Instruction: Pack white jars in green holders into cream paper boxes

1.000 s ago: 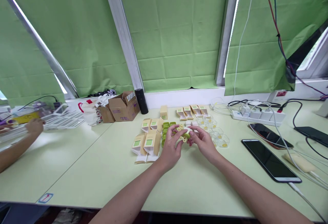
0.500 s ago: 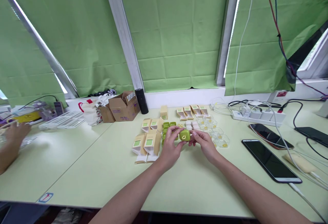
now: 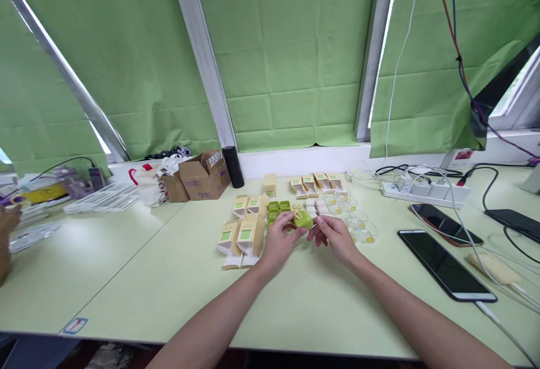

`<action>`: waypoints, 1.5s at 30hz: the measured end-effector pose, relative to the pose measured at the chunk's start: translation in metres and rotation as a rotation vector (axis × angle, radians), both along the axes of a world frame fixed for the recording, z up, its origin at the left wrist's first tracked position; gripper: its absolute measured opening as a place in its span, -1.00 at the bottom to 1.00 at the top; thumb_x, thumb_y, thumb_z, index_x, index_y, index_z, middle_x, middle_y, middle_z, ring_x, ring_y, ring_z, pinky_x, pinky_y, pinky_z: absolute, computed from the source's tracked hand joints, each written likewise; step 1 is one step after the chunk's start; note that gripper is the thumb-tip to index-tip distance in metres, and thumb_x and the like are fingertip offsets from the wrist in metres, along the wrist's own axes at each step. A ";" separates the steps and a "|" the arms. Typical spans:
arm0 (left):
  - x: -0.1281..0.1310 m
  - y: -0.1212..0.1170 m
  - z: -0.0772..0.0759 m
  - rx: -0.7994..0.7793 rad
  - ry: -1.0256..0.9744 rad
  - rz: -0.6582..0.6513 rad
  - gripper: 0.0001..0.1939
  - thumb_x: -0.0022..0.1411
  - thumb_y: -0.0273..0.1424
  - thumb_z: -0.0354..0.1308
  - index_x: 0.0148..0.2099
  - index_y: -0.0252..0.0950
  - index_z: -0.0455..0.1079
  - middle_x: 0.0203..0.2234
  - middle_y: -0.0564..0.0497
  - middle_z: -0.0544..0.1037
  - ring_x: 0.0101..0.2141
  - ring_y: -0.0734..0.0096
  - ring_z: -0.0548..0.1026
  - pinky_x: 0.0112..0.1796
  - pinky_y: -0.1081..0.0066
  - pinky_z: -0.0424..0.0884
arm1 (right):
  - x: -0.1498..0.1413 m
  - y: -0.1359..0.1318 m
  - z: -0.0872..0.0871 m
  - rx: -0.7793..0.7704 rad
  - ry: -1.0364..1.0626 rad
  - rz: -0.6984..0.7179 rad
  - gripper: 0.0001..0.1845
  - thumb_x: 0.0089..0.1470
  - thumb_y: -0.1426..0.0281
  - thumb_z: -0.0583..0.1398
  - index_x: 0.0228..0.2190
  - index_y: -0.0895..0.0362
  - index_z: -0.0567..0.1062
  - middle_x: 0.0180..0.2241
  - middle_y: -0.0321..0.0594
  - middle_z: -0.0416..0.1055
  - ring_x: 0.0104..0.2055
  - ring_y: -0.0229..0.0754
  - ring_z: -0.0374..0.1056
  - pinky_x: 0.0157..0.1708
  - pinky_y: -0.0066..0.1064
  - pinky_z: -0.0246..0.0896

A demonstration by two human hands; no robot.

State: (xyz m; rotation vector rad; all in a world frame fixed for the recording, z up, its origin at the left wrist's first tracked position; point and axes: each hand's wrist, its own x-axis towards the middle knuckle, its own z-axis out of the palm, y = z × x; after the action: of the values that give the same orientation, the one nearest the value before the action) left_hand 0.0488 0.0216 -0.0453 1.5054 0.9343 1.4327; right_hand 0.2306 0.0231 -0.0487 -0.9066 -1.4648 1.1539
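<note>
My left hand (image 3: 280, 241) grips a small rounded green case (image 3: 302, 219), which is tilted and has a yellow ring on it. At its right edge, the fingertips of my right hand (image 3: 337, 238) are pinched together against the case; whether they hold anything smaller is hidden. Just behind my left hand stand rows of green case pieces (image 3: 274, 206), partly covered by it. Small yellow rings (image 3: 296, 208) and white blocks (image 3: 316, 205) lie beyond the held case. Clear plastic shells (image 3: 366, 232) spread to the right of them.
Open cartons with green labels (image 3: 252, 235) stand left of my hands, and more cartons (image 3: 310, 183) at the back. A power strip (image 3: 426, 193), cables and phones (image 3: 445, 263) lie right. A cardboard box (image 3: 205, 178) stands back left. Another person's hand (image 3: 5, 234) is at the far left.
The green case has tilted and turned in my left hand, and its yellow ring now shows at the upper left. The other person's hand has moved left.
</note>
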 end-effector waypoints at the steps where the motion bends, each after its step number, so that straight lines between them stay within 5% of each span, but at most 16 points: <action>1: 0.000 0.001 0.000 -0.006 0.001 -0.005 -0.47 0.08 -0.12 0.53 0.03 -0.30 0.64 -0.01 -0.18 0.54 -0.01 0.13 0.55 0.02 0.21 0.51 | 0.000 0.000 0.000 -0.004 -0.002 -0.001 -0.26 0.12 -0.34 0.16 -0.42 0.12 0.51 -0.50 -0.09 0.61 -0.58 -0.18 0.38 -0.55 -0.38 0.15; 11: -0.002 0.005 0.003 -0.159 -0.046 -0.093 -0.39 -0.07 0.06 0.55 -0.17 -0.35 0.64 -0.28 -0.10 0.66 -0.26 0.26 0.60 -0.13 0.33 0.50 | 0.001 -0.002 0.002 0.024 0.034 -0.012 -0.30 0.14 -0.29 0.18 -0.45 0.12 0.52 -0.54 -0.14 0.57 -0.59 -0.20 0.36 -0.55 -0.38 0.14; 20: -0.005 0.001 0.004 -0.210 -0.135 -0.120 -0.47 0.07 0.06 0.48 -0.37 -0.38 0.59 -0.52 0.00 0.53 -0.43 0.44 0.45 -0.32 0.44 0.36 | 0.000 -0.007 0.007 0.062 0.003 -0.012 -0.36 0.21 -0.23 0.16 -0.36 0.11 0.55 -0.58 -0.21 0.52 -0.57 -0.18 0.36 -0.52 -0.37 0.22; 28: -0.003 0.005 0.001 -0.273 -0.288 -0.109 -0.46 0.07 0.06 0.48 -0.33 -0.40 0.60 -0.48 -0.02 0.55 -0.42 0.46 0.44 -0.28 0.42 0.38 | 0.028 -0.011 0.027 0.528 -0.701 -0.454 -0.73 0.30 0.26 0.12 -0.29 0.07 0.60 -0.49 -0.20 0.56 -0.46 -0.12 0.43 -0.35 -0.33 0.17; 31: -0.004 0.005 0.002 -0.271 -0.297 -0.101 -0.45 0.07 0.06 0.48 -0.34 -0.40 0.60 -0.47 -0.02 0.55 -0.41 0.46 0.44 -0.26 0.42 0.38 | 0.046 -0.009 0.043 0.506 -1.045 -0.561 -0.79 0.24 0.30 0.19 -0.33 0.06 0.62 -0.41 -0.13 0.61 -0.33 -0.03 0.50 -0.40 -0.33 0.05; 37: -0.005 0.006 0.001 -0.262 -0.274 -0.079 -0.44 0.07 0.08 0.47 -0.38 -0.39 0.58 -0.51 0.01 0.51 -0.43 0.47 0.42 -0.28 0.41 0.37 | 0.056 -0.009 0.054 0.241 -1.468 -0.502 -0.70 0.09 0.15 0.40 -0.47 0.12 0.63 -0.41 0.08 0.62 -0.32 0.16 0.57 -0.36 -0.25 0.13; 42: -0.006 0.007 -0.001 -0.246 -0.268 -0.075 -0.43 0.06 0.10 0.46 -0.38 -0.38 0.58 -0.51 0.01 0.51 -0.44 0.46 0.42 -0.29 0.41 0.37 | 0.054 -0.009 0.051 0.205 -1.600 -0.374 -0.97 0.00 0.45 0.38 -0.42 0.15 0.66 -0.36 0.09 0.65 -0.27 0.12 0.59 -0.30 -0.25 0.16; 45: -0.006 0.007 -0.001 -0.234 -0.264 -0.062 -0.44 0.06 0.09 0.46 -0.39 -0.37 0.57 -0.51 0.00 0.51 -0.44 0.45 0.42 -0.29 0.40 0.37 | 0.048 -0.011 0.050 0.268 -1.601 -0.280 -0.87 -0.02 0.58 0.29 -0.45 0.15 0.65 -0.38 0.04 0.64 -0.29 0.04 0.56 -0.25 -0.25 0.14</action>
State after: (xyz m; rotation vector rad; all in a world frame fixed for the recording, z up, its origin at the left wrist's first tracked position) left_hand 0.0432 0.0291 -0.0464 1.1330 0.8516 1.3851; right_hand 0.2788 0.0118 0.0016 -1.9027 -2.4443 -0.2450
